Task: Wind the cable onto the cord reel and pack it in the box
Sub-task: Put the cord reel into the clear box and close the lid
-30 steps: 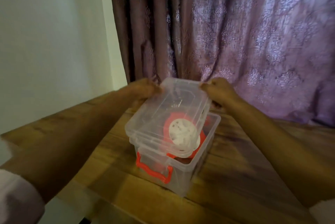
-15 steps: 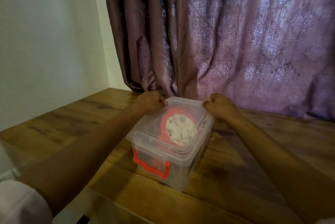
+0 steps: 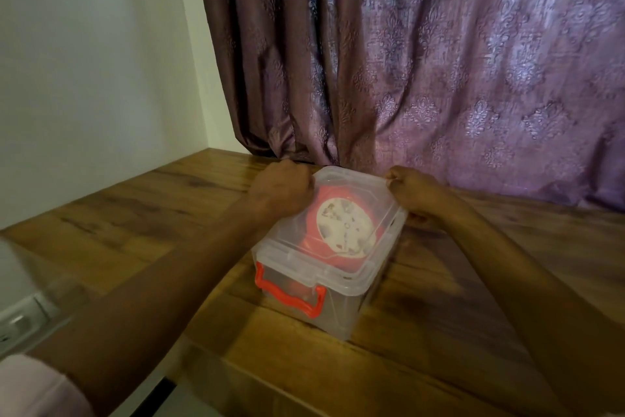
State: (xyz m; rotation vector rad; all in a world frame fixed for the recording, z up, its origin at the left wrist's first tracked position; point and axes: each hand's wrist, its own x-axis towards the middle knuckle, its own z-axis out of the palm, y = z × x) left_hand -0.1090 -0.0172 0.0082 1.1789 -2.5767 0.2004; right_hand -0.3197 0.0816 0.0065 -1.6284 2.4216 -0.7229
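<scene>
Left hand (image 3: 282,188) curled over far-left corner of lid (image 3: 378,200), pressing down. Right hand (image 3: 414,192) clamped on far-right corner, same job, prob. seating lid evenly, both sides at once. Lid flat on clear box (image 3: 341,315), on wooden table (image 3: 169,214) near curtain (image 3: 422,61). Cord reel (image 3: 341,227) inside, red w/ white face, lying flat to clear the lid. Count: 1 box, 1 lid, 1 reel, 1 red latch (image 3: 291,295) visible, 2 hands.

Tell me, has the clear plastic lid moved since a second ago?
Yes. The clear plastic lid was tilted up above the clear plastic box; it has come down and now lies flat on the box's rim, over the red cord reel.
</scene>
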